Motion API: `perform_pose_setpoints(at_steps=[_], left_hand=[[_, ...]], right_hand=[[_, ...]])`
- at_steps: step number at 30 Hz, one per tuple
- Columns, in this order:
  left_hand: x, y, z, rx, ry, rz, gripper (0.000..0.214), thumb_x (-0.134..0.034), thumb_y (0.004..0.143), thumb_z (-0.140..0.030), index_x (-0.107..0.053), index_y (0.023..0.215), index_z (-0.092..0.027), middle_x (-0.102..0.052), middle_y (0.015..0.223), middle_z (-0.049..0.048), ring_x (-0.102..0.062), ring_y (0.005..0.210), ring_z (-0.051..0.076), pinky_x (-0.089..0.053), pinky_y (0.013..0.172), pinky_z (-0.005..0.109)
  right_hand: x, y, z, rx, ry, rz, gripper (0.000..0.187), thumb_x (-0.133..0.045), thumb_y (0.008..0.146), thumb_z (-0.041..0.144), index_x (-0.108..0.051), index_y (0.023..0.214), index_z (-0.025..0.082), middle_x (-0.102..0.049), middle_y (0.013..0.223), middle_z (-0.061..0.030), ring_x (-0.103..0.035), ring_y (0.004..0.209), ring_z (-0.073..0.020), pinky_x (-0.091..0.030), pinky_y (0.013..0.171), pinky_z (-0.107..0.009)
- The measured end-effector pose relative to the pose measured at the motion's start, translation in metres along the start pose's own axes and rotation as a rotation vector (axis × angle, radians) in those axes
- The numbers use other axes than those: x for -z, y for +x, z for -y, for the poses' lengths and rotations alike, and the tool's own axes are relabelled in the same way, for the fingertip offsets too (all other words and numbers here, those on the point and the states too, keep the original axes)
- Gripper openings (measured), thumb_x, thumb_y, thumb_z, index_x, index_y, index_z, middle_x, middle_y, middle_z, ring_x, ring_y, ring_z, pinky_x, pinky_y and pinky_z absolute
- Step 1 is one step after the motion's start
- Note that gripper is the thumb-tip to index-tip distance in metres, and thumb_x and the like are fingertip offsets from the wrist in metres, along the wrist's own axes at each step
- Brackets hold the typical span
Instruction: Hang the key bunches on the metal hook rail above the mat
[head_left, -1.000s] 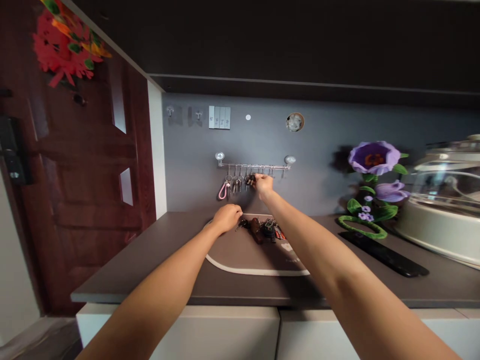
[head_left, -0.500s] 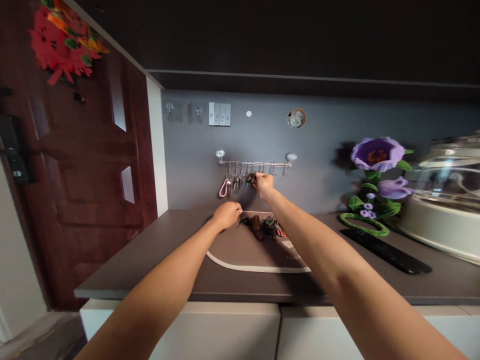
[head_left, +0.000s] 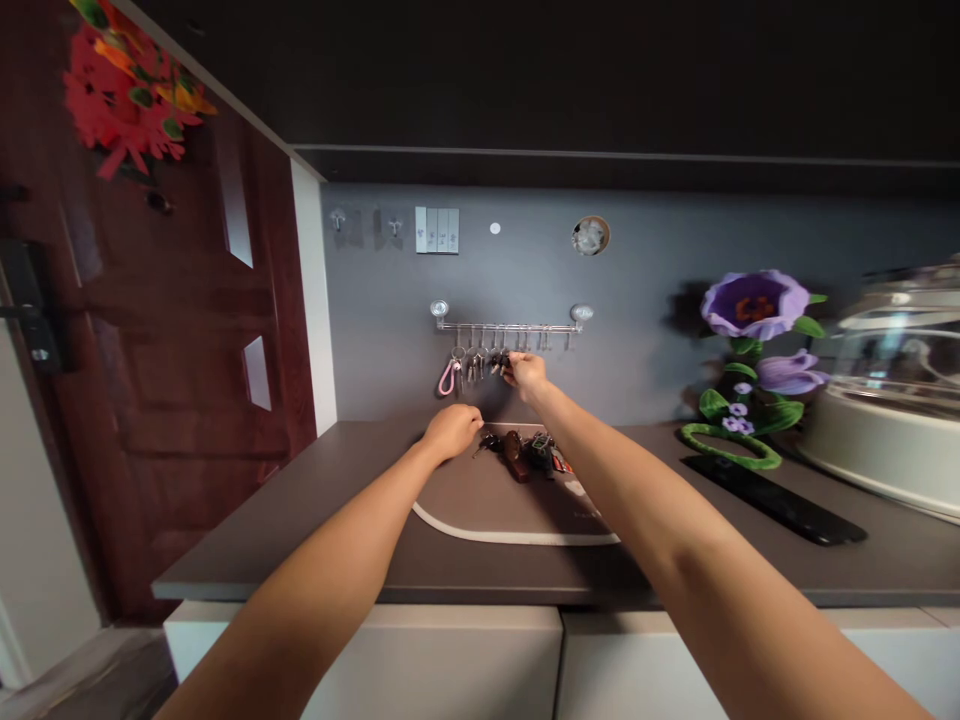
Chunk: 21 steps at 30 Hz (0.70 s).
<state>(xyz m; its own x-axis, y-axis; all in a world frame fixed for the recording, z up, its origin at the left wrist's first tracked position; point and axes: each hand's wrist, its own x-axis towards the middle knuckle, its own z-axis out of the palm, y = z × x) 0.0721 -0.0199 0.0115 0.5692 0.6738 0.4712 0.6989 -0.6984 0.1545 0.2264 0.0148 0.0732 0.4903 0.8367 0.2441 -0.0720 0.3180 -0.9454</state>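
A metal hook rail (head_left: 555, 327) is fixed to the grey wall, with several key bunches (head_left: 474, 363) and a pink loop (head_left: 448, 378) hanging from it. My right hand (head_left: 527, 374) reaches up to the rail, fingers pinched on a dark key bunch (head_left: 501, 360) hanging there. My left hand (head_left: 451, 431) rests curled on a brown mat (head_left: 495, 500) on the countertop, beside a pile of keys and fobs (head_left: 525, 452). What its fingers hold, if anything, is hidden.
A dark wooden door (head_left: 150, 330) with a red ornament (head_left: 124, 80) stands at the left. Purple fabric flowers (head_left: 754, 350), a black flat bar (head_left: 776, 497) and a glass-lidded pot (head_left: 885, 400) sit on the right of the countertop (head_left: 300, 520). Wall switches (head_left: 437, 230) are above the rail.
My right hand has dropped slightly below the rail, still pinched on the dark key bunch. The left hand has stayed on the mat.
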Motion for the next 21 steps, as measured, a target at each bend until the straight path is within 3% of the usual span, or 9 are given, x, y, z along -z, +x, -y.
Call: perform_pose_setpoints(at_steps=[7,15,21], left_hand=[[-0.001,0.0,0.003,-0.023,0.005,0.009,0.025,-0.042,0.083,-0.025,-0.065,0.087,-0.018,-0.066,0.091,0.0074,-0.058,0.086,0.017,-0.041,0.076,0.025],[-0.001,0.001,0.004,-0.082,-0.041,0.021,0.021,-0.047,0.08,-0.026,-0.065,0.086,-0.017,-0.066,0.088,0.0068,-0.058,0.083,0.017,-0.042,0.075,0.025],[-0.003,0.0,0.004,-0.107,-0.049,0.058,0.023,-0.05,0.078,-0.027,-0.064,0.092,-0.016,-0.066,0.088,0.0064,-0.058,0.081,0.017,-0.042,0.073,0.025]], right_hand=[[0.007,0.001,-0.002,0.057,-0.07,-0.014,0.011,-0.046,0.074,0.011,-0.051,0.065,0.014,-0.044,0.049,0.0065,-0.037,0.043,-0.0032,-0.035,0.046,-0.015],[0.023,-0.025,-0.005,0.114,-0.189,0.009,0.018,-0.048,0.071,0.011,-0.058,0.086,0.013,-0.06,0.076,-0.0014,-0.048,0.059,-0.0057,-0.042,0.065,-0.02],[0.043,-0.057,-0.027,0.156,-0.369,0.101,0.017,-0.052,0.072,0.016,-0.059,0.087,0.013,-0.063,0.086,-0.0045,-0.055,0.072,-0.0096,-0.043,0.075,-0.025]])
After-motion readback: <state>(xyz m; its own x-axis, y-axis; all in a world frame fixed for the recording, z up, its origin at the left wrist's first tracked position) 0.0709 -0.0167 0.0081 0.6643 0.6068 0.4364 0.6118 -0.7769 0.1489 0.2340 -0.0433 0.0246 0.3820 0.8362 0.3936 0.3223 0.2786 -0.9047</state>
